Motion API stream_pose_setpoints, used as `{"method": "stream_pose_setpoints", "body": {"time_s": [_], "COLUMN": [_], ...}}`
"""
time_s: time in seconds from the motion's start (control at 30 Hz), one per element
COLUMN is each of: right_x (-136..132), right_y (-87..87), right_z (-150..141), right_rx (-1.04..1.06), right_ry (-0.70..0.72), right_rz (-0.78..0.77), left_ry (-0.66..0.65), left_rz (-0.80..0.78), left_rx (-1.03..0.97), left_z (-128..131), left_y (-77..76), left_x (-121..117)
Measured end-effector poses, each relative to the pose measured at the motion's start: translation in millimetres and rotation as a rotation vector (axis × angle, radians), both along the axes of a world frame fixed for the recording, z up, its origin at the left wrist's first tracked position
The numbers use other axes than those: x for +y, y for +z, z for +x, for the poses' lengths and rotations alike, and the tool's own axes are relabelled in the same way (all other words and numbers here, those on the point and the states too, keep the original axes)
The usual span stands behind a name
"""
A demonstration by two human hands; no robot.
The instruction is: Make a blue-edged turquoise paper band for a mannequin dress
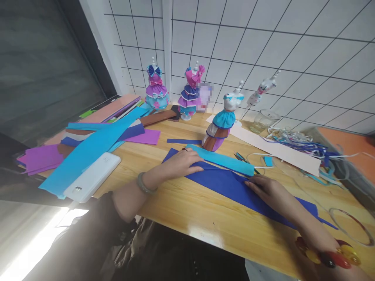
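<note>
left hand (184, 162) with fingers loosely spread on blue fabric (221, 182), right hand (270, 189) pinching its far edge, desk (172, 205) showing towards the front edge, clear jar (264, 119) behind, contents unclear

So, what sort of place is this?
Perhaps a small dressmaking or craft corner: little dressed mannequins stand on the table, a blue sheet lies before the person, and a tangle of scraps sits to the right.

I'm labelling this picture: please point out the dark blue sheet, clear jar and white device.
Dark blue sheet (224, 183): head view, middle of its surface.
Clear jar (264, 121): head view, its side.
White device (93, 177): head view, its broad face.
</note>
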State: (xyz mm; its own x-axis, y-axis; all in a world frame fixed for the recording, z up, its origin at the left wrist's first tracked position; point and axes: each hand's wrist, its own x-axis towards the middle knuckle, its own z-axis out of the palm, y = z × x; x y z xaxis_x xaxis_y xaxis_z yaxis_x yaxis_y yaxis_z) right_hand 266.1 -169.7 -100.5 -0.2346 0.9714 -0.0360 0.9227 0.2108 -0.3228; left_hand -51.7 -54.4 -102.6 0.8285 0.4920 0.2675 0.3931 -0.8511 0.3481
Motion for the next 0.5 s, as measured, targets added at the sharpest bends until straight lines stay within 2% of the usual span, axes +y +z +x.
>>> {"method": "stream_pose_setpoints", "body": {"time_s": [0.13,0.23,0.37,0.5], "right_x": [2.3,-11.9,-49.2,-82.4], "right_y": [-6.9,-2.4,5.4,-1.6], "right_z": [4.5,-0.4,-15.5,-26.2], "right_rx": [-0.072,-0.128,-0.16,-0.196], "right_ry": [0.084,0.102,0.143,0.18], "right_rz": [0.273,0.44,0.418,0.316], "left_ry": [0.009,0.031,-0.04,-0.143], "left_rz": [-0.013,-0.037,-0.187,-0.414], "left_rx": [0.072,0.094,0.085,0.127], "left_z": [3.5,3.1,-4.2,-11.8], "left_y": [-8.4,-10.9,1.1,21.8], "left_x": [-2.9,0.8,2.3,-4.0]}}
